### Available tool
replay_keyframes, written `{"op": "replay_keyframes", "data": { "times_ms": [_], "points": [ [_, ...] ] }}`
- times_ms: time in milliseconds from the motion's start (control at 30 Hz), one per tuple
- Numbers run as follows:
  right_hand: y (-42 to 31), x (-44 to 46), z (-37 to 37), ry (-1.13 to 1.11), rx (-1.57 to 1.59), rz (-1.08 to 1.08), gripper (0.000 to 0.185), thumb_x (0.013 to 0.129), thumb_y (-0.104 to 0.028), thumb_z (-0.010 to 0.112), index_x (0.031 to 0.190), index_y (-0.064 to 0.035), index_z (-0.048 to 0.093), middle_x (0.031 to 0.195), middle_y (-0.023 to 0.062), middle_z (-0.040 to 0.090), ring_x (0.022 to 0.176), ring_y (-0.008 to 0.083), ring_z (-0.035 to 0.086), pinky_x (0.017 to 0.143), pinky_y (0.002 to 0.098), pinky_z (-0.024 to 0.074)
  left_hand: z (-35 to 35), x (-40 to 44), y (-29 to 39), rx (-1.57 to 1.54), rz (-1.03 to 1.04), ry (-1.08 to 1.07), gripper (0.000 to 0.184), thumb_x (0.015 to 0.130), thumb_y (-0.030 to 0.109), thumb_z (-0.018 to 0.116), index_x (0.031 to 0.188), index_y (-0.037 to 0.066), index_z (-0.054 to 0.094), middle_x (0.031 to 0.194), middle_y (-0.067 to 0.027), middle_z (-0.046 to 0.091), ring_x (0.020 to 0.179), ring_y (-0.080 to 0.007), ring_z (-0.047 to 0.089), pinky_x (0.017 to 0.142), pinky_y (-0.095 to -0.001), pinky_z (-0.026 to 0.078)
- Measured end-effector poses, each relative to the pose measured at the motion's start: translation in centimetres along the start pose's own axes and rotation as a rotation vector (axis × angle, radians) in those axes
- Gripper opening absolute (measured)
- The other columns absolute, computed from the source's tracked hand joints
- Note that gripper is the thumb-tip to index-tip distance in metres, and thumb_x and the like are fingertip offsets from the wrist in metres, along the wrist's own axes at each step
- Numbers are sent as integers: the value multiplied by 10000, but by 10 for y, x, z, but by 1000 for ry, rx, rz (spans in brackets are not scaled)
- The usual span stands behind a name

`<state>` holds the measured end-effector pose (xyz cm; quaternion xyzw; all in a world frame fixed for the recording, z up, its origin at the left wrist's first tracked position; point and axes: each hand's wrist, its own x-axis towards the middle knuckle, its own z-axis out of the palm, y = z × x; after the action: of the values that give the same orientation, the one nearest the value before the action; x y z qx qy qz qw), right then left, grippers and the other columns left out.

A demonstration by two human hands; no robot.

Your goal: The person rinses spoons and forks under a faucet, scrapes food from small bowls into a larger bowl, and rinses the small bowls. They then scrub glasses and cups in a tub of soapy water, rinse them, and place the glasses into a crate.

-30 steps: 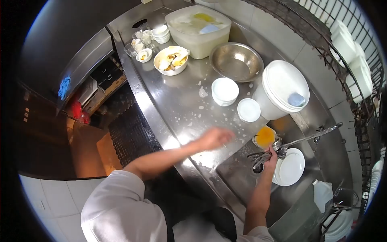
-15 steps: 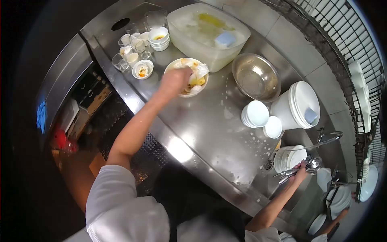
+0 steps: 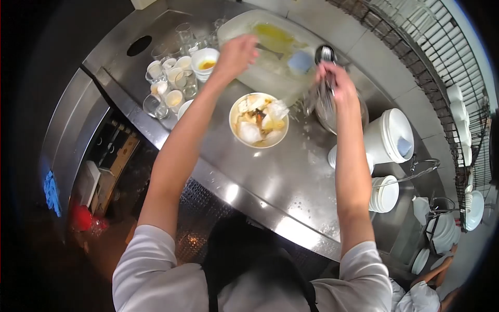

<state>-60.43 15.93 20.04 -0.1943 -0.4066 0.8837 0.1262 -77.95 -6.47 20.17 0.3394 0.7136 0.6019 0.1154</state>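
My left hand [image 3: 240, 56] is over the near-left part of a translucent plastic tub [image 3: 234, 73] of cloudy water, fingers loosely curled and apart. A dark, thin utensil [image 3: 270, 51] lies just beyond its fingertips; whether they touch it I cannot tell. A bundle of metal cutlery [image 3: 327, 86] is gripped in my right hand [image 3: 337, 83], at the tub's right end and above the steel bowl [image 3: 358, 112]. Between my forearms stands a white bowl [image 3: 259, 120] of food scraps and crumpled tissues. A blue sponge [image 3: 300, 62] and a yellow-green patch show in the tub.
Several glasses and small cups [image 3: 174, 78] crowd the left, beside stacked white bowls [image 3: 205, 61]. A white lidded bucket [image 3: 387, 136] stands on the right, near a stack of white dishes [image 3: 384, 194] and a faucet [image 3: 423, 166]. A wire rack [image 3: 416, 57] runs along the wall. Another person [image 3: 421, 296] is at lower right.
My right hand has brought the cutlery from the sink area up to the tub. My left hand has left the scrap bowl for the tub. The scrap bowl appears lower in view.
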Motion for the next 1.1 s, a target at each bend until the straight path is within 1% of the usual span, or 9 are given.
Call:
{"op": "replay_keyframes", "data": {
  "times_ms": [100, 267, 333, 433, 533, 600, 700, 833, 1100],
  "points": [
    [9, 112, -13, 335, -82, 65, 92, 851, -43, 555, 774, -6, 521, 676, 94, 532, 603, 232, 547, 608, 376, 504, -2, -21, -6, 192, 134, -80, 293, 936, 234, 502, 1124, 29, 593, 736, -16, 617, 606, -91, 555, 566, -246, 456],
    [27, 191, -79, 449, -219, -32, 167, 805, -52, 605, 942, 36, 569, 813, 130, 612, 708, 235, 590, 646, 385, 502, -56, -109, -49, 134, -79, -114, 247, 906, 140, 541, 1108, 9, 597, 770, -37, 622, 654, -103, 576, 636, -253, 473],
    [-3, 131, -31, 654, -947, -260, 306, 801, -87, 606, 1059, 68, 553, 970, 156, 616, 840, 245, 600, 710, 373, 498, -99, -135, -82, 252, -170, 56, 239, 892, 128, 558, 1088, -1, 605, 817, -76, 640, 705, -122, 599, 641, -252, 485],
    [-4, 56, 14, 550, -681, -587, 345, 841, -151, 597, 1125, 37, 542, 1041, 132, 615, 861, 190, 591, 736, 319, 486, -138, -148, -134, 538, -117, 129, 336, 832, 179, 623, 1134, 34, 592, 998, -162, 645, 891, -259, 632, 781, -350, 495],
    [40, -15, 29, 406, -594, -554, 258, 883, -190, 591, 1077, -21, 576, 960, 84, 643, 772, 138, 582, 687, 278, 478, -124, -137, -155, 778, 157, -165, 512, 784, 238, 682, 1237, 59, 523, 1239, -212, 510, 1107, -334, 519, 935, -399, 429],
    [82, -48, 20, 466, -689, -300, 229, 880, -158, 569, 1051, -6, 583, 872, 82, 665, 769, 180, 635, 657, 298, 498, -118, -133, -153, 790, 47, -282, 644, 735, 279, 733, 1284, 69, 471, 1320, -233, 402, 1201, -399, 398, 1041, -460, 317],
    [166, -54, -23, 552, -1409, -173, 391, 837, -277, 644, 1036, 52, 572, 797, 134, 681, 712, 237, 657, 666, 373, 511, -107, -128, -152, 867, 29, -331, 686, 696, 292, 766, 1282, 86, 473, 1312, -231, 400, 1192, -413, 392, 1026, -467, 331],
    [215, -64, -29, 381, -517, 260, 342, 838, -139, 545, 1078, 105, 556, 867, 205, 650, 719, 250, 671, 506, 345, 571, -80, -144, -147, 836, 124, -369, 637, 685, 277, 774, 1234, 90, 511, 1265, -209, 439, 1150, -407, 415, 983, -462, 359],
    [218, -160, -67, 527, -495, 170, 358, 818, -82, 496, 1138, 72, 548, 970, 186, 644, 706, 248, 676, 506, 314, 586, 9, -173, -125, 712, 232, -262, 372, 693, 126, 666, 1038, 58, 546, 1216, -186, 470, 1090, -398, 434, 916, -461, 396]
  ]
}}
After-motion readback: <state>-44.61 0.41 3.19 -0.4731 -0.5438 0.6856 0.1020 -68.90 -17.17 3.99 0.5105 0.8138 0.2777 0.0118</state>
